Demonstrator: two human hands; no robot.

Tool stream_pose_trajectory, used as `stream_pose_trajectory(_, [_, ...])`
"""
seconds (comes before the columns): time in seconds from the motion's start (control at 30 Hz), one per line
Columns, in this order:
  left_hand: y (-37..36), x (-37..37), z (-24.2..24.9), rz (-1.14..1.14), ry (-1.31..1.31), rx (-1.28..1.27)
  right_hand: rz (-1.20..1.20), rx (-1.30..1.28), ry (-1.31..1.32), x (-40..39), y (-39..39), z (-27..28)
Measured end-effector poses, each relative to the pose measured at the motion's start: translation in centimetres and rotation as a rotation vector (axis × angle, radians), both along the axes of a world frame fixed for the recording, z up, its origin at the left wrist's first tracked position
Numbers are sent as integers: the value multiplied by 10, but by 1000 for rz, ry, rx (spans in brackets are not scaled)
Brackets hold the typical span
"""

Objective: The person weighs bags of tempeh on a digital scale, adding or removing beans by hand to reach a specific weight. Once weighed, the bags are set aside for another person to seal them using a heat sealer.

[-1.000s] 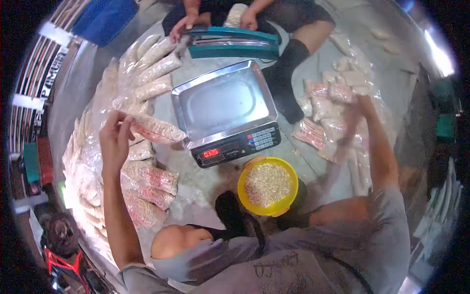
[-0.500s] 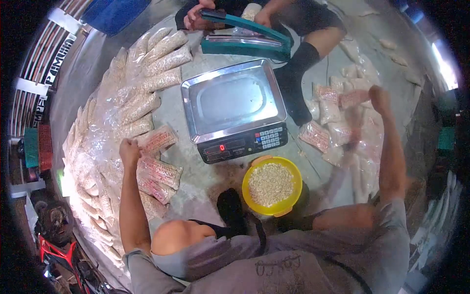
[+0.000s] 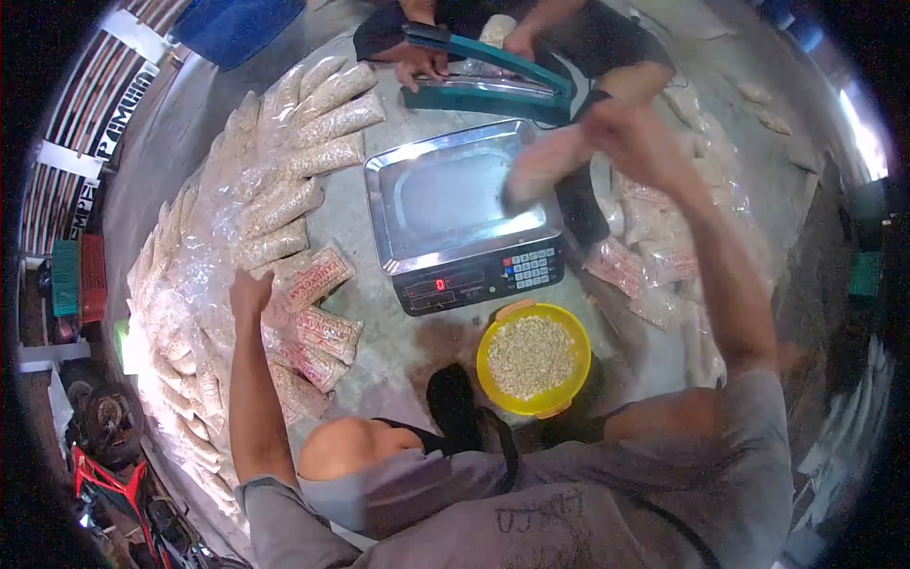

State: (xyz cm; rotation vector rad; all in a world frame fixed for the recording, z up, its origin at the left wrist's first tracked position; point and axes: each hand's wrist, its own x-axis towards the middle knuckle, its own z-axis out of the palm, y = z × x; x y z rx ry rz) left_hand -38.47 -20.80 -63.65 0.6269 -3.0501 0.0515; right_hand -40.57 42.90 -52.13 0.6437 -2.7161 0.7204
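Note:
My right hand (image 3: pixel 616 133) is blurred by motion and shut on a filled plastic bag (image 3: pixel 548 169), held over the right side of the steel pan (image 3: pixel 436 204) of a digital scale. The scale's display (image 3: pixel 439 284) reads 0. To the left, my left hand (image 3: pixel 251 292) is closed at the near end of a clear bag with red print (image 3: pixel 318 280), its fingertips partly hidden. More red-printed bags (image 3: pixel 327 332) lie just below that one. A yellow basin (image 3: pixel 585 365) of pale, chunky pieces stands on the floor before my lap.
A big heap of filled clear bags (image 3: pixel 284 209) spreads along the left. More filled bags (image 3: pixel 668 261) lie at the right. Across from me, another person's hands (image 3: pixel 422 64) work at a green bag sealer (image 3: pixel 483 98). That person's leg (image 3: pixel 580 194) extends beside the scale.
My right hand has swung left from the right-hand pile to above the scale, carrying a bag. My left hand stays by the printed bags. The other person's hand has lowered onto the sealer.

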Motion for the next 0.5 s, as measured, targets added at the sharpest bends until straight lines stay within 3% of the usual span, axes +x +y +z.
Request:
stream_pose_trajectory(0.1, [33,-42,52,-141,-126,30,94,-140,0,-12,-63,-45])
stream_pose_trajectory(0.2, [68,-90,91,-258,-190,18,181,-107,-9,-11,-94,-99])
stream_pose_trajectory(0.3, [112,-108,117,-149,-92,198,236,-46,-110,0,-100,-107])
stream_pose_trajectory(0.37, [135,-112,109,-96,-75,270,266,8,-170,8,-96,-105])
stream_pose_trajectory(0.5, [166,-101,58,-114,51,286,258,-121,-154,22,-81,-96])
